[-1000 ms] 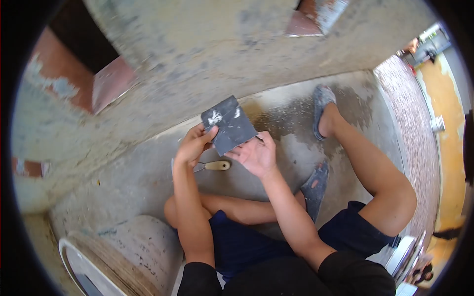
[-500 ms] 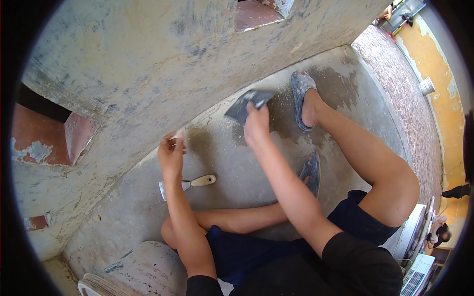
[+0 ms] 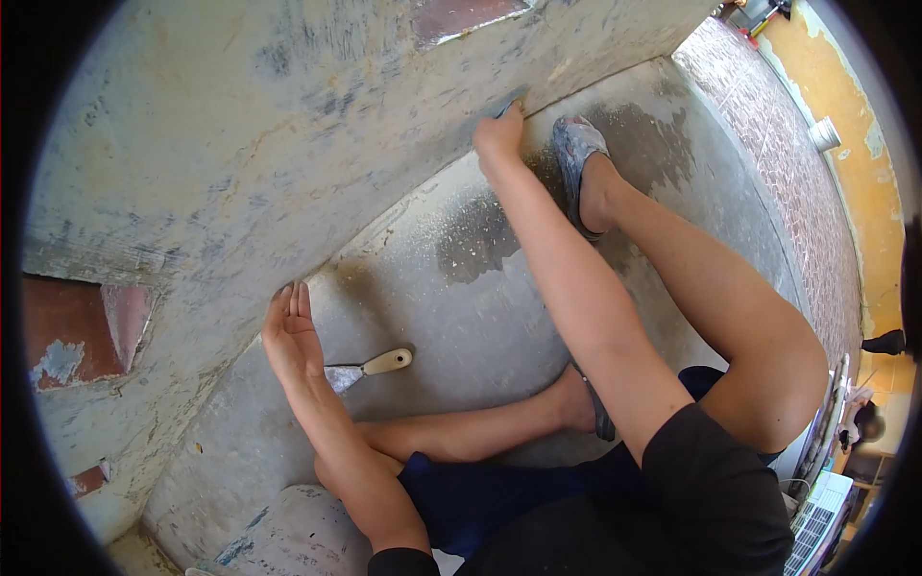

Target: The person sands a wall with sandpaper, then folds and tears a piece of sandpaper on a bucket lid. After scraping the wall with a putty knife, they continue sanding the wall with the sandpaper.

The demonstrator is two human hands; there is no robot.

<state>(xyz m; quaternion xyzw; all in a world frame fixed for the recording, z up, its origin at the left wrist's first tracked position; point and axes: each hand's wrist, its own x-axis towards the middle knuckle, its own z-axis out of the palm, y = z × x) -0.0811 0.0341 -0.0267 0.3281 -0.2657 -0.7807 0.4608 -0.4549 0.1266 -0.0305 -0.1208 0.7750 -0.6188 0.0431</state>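
The wall [image 3: 317, 144] is worn and patchy, with pale powder along its base. Low on it, near the corner with the floor, my right hand [image 3: 499, 139] presses a dark grey sheet of sandpaper [image 3: 510, 108], mostly hidden behind the fingers. My left hand [image 3: 294, 326] is raised by the wall's base, palm showing, fingers stretched out and holding nothing. Beside that wrist a putty knife [image 3: 384, 362] with a cream handle lies on the concrete floor [image 3: 451, 336], part of its blade hidden behind the wrist.
A sandalled foot [image 3: 581, 158] stands close to the wall, right of my right hand. Openings with reddish insides [image 3: 77, 331] cut into the wall. A paint-marked rounded object [image 3: 298, 528] sits at lower left. Farther off are a white bucket [image 3: 823, 134] and a person [image 3: 864, 422].
My right hand has carried the sandpaper up and away from above the floor to the wall. My left hand has shifted left and its fingers have straightened. The view has shifted slightly.
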